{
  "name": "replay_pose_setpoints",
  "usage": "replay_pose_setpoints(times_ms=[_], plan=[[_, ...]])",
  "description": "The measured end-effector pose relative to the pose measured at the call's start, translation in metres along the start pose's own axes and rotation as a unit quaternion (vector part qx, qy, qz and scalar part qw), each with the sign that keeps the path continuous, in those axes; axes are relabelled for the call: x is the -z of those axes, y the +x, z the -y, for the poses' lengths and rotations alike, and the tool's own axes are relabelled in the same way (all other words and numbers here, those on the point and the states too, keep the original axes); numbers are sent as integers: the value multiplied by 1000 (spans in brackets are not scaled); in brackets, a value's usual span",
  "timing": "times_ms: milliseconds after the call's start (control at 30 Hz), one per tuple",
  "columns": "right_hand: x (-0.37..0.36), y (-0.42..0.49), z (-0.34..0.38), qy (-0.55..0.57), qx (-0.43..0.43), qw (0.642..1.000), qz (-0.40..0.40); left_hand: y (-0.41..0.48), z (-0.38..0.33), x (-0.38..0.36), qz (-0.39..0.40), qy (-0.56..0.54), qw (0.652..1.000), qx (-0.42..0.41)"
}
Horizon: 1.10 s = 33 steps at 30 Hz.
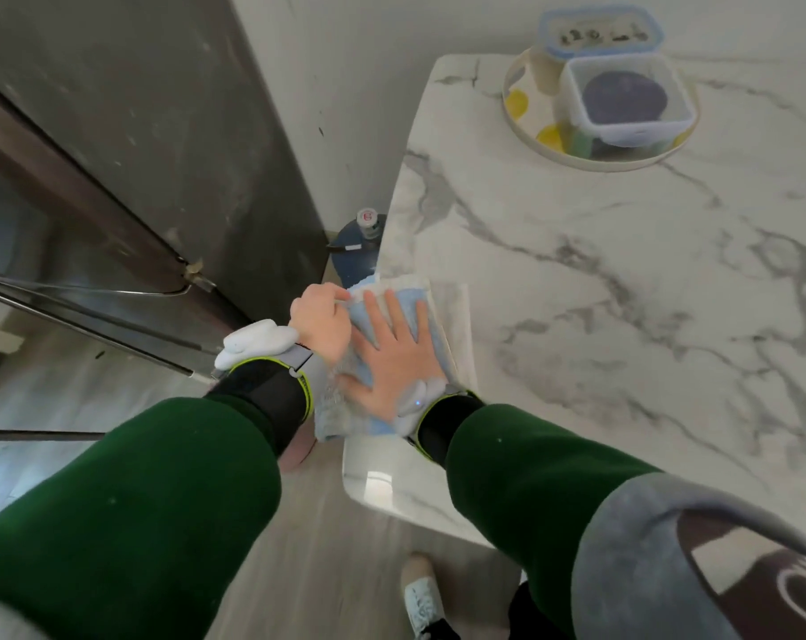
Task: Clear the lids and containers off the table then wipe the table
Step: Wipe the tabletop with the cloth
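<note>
Green sleeves [137, 478] are reaching to the white marble table [599, 293] edge: right hand [394, 358] is pressing flat, fingers spread, on a light-blue cloth [368, 424], left hand [320, 323] pinching its edge (clear plastic containers [622, 99] are sitting on a round cream tray [521, 117], well apart).

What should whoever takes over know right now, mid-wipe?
Left hand: pinches the cloth at the table's near left edge.
Right hand: flat, pressing the cloth onto the marble.
Things: two lidded containers sit stacked in a round tray at the far corner, on the table.
Done: containers gathered in the tray; wiping is under way at this edge.
Left: wipe the rest of the top; the tray probably has to come off too.
</note>
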State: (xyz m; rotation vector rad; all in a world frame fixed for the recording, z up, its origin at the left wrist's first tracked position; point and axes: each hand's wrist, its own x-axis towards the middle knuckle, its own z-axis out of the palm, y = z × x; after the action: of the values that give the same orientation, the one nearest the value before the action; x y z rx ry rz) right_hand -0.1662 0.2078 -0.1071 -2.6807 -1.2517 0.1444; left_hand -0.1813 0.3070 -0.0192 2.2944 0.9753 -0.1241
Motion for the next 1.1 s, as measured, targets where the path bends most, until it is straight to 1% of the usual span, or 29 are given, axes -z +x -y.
replay_pose_setpoints(times_ms=[67, 100, 133, 200, 300, 367, 400, 467, 500, 567, 633, 700, 800, 867, 933, 1000, 1067, 1100], plan=[[1, -3, -13, -3, 5, 1000, 13, -3, -1, -6, 15, -1, 1000, -20], [4, -5, -24, -3, -13, 1000, 12, -5, -2, -10, 20, -1, 999, -32], [7, -9, -40, -5, -45, 999, 11, -6, -4, -14, 25, -3, 999, -45], [18, -22, -80, -8, -136, 991, 15, -9, -10, -22, 46, -1, 996, -78], [33, -57, -138, 3, -287, 958, 15, -13, -19, -36, 68, 9, 993, -92], [34, -75, -144, -7, -355, 935, 6, -18, -24, -43, 76, 9, 993, -93], [30, -77, -136, -13, -372, 928, -2, -18, -26, -44, 71, 10, 993, -92], [22, -75, -109, -10, -361, 933, -15, -18, -30, -41, 43, -3, 996, -72], [17, -73, -91, -3, -331, 943, -14, -18, -31, -39, 25, -7, 997, -67], [6, -72, -49, 3, -239, 971, -17, -21, -30, -35, -11, 14, 997, -70], [-5, -75, -8, 4, -145, 989, -18, -25, -25, -33, -32, 35, 997, -67], [-8, -79, 12, 22, -85, 996, -7, -32, -18, -32, -27, 44, 996, -72], [-4, -89, -8, 21, -43, 999, 1, -42, -9, -32, 3, 60, 994, -94], [2, -100, -44, 19, -73, 997, 6, -51, -7, -37, -5, 56, 995, -86], [13, -112, -86, 3, -156, 988, 14, -61, -9, -44, -25, 53, 996, -61], [22, -122, -117, 2, -245, 969, 14, -69, -9, -46, -38, 48, 997, -53], [25, -122, -122, 5, -320, 947, 8, -73, -7, -44, -25, 43, 996, -74], [23, -120, -111, 3, -337, 942, 6, -76, -4, -41, -27, 44, 996, -75]])
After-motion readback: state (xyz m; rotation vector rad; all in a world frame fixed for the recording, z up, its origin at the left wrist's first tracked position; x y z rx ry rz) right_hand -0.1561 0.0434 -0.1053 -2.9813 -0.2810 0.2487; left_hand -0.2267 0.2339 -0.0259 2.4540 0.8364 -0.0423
